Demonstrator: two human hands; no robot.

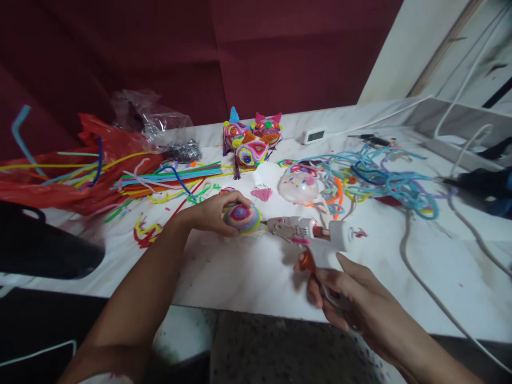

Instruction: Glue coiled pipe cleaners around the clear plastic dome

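My left hand [224, 212] is closed around a rounded craft piece [242, 217] covered in coiled pipe cleaners, with purple and pink rings at the centre and yellow at the rim. In my right hand [340, 290] is a white hot glue gun [300, 230] with an orange trigger, fingers wrapped about its handle. Its nozzle points left and meets or nearly meets the right edge of the craft piece; which of the two I cannot tell. Behind them lie a small pink ridged piece [262, 193] and a clear plastic dome [298, 186].
Several finished pipe-cleaner heads [253, 152] stand at the back, beside a small digital display [314, 136]. Loose blue pipe cleaners [372, 176] tangle at right, near a cable [424, 282]. At left are a red plastic bag [94, 141], a pipe-cleaner bundle [176, 176] and a black container [48, 245].
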